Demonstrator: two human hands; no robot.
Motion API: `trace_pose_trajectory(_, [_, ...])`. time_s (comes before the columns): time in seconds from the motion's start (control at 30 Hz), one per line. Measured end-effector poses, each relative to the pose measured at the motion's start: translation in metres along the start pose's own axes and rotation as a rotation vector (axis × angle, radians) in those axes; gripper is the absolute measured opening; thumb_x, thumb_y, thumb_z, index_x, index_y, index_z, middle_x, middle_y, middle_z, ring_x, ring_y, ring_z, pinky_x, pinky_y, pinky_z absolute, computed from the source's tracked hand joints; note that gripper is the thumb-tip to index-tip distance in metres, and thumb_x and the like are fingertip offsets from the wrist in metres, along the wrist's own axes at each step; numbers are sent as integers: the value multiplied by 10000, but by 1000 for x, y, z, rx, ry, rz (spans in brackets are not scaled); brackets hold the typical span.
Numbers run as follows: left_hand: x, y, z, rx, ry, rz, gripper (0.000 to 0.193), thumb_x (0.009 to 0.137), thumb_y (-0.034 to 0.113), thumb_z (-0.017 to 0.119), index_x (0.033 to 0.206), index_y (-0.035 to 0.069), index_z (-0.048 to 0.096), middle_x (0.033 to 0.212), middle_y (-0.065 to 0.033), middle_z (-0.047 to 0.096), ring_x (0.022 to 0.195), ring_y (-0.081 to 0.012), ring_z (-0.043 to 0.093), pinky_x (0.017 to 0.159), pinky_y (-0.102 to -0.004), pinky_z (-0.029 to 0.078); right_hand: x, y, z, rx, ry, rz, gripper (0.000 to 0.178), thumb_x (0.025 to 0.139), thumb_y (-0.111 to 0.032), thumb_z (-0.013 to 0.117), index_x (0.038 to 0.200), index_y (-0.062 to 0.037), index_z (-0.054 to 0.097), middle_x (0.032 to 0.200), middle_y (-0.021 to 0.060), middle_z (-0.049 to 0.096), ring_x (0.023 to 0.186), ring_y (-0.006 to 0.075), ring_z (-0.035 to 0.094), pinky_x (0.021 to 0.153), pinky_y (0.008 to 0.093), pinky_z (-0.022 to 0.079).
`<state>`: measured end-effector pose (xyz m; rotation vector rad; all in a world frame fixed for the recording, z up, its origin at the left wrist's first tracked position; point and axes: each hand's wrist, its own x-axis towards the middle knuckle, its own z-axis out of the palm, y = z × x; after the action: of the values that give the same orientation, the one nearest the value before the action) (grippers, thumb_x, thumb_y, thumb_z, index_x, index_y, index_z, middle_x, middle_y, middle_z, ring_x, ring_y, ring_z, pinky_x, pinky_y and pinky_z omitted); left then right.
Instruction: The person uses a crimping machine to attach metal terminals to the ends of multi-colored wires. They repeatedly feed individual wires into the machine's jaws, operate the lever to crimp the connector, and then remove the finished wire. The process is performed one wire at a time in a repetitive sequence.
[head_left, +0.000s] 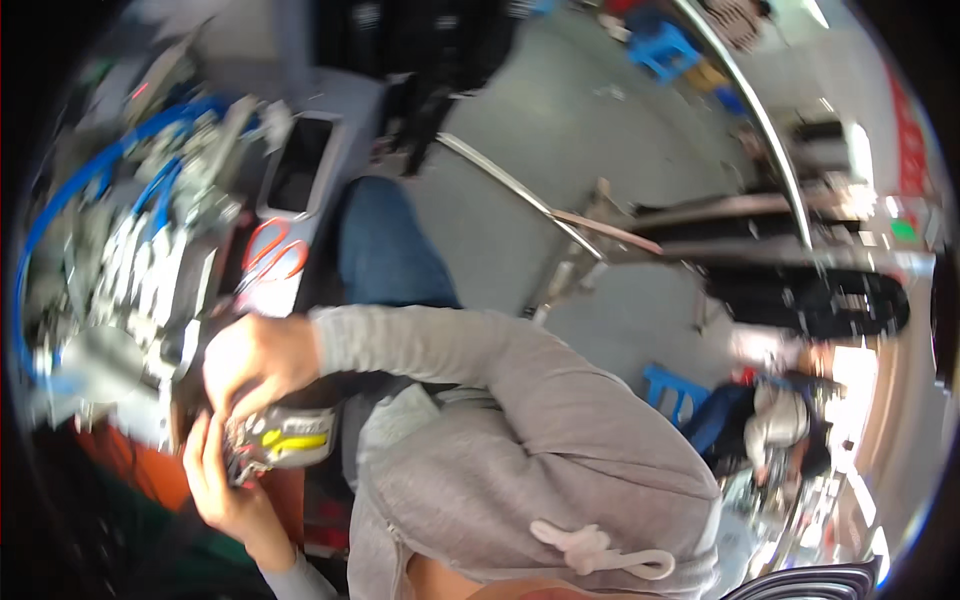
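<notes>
Left hand [236,511] and right hand [262,362] meeting, fingers [206,465] blurred, clamped or apart impossible to tell, grey-yellow object [300,440] beside them, partly hidden

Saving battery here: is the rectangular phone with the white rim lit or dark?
Dark: inside its white rim, the rectangular phone shows black.

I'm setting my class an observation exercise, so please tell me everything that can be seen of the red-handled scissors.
The scissors have two rounded red finger loops that look like plastic. They lie at the person's left, in the picture just below a dark, pale-rimmed rectangular object. The loops point toward the picture's upper right, the blade end toward the lower left. Blur hides the blades' detail and whether they are open. Neither the right hand nor the left hand touches them.
</notes>
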<state>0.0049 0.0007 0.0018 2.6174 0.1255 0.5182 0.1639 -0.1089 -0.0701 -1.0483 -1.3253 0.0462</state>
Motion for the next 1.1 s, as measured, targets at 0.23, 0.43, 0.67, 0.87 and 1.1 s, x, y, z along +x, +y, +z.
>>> trace_pose_trajectory(0.23, [5, -1, -15, 43, 163, 124, 327, 661, 20, 685, 985, -12, 661, 1040, -165, 629, 877, -253, 637, 721, -325, 526, 23, -49, 6, 86, 132, 576, 128, 715, -55, 772, 785, -5, 678, 796, 89, 682, 708, 177, 664, 660, 276, 523])
trace_pose_trajectory(0.43, [-1, -4, -7, -58, 280, 118, 385, 610, 141, 720, 955, -11, 644, 757, -83, 603, 628, -217, 615, 526, -298, 481, 18, -56, 27, 255, 339, 454, 228, 692, 81, 759, 897, 45, 666, 873, 141, 681, 790, 195, 662, 694, 288, 531])
trace_pose_trajectory(0.67, [-6, -5, 2, -45, 281, 109, 217, 703, 99, 719, 874, -6, 637, 704, -74, 567, 578, -206, 580, 489, -298, 443, 19, -47, 15, 8, 46, 351, 166, 703, 52, 744, 856, 23, 686, 860, 121, 679, 775, 204, 637, 702, 298, 512])
trace_pose_trajectory(0.87, [0, 0, -2, -36, 174, 8, 184, 711, 78, 724, 840, -10, 626, 701, -75, 508, 576, -218, 543, 482, -309, 427, 22, -53, 22, -155, 184, 482, 158, 673, 47, 769, 782, -7, 669, 762, 87, 658, 704, 191, 609, 649, 294, 483])
trace_pose_trajectory(1.1, [-1, 4, 2, 137, 166, 41, 229, 672, 66, 669, 894, 15, 654, 720, -40, 509, 578, -162, 526, 467, -285, 417, 27, -49, 3, -376, -146, 418, 143, 717, -35, 762, 777, -19, 633, 723, 76, 603, 682, 195, 581, 629, 302, 461])
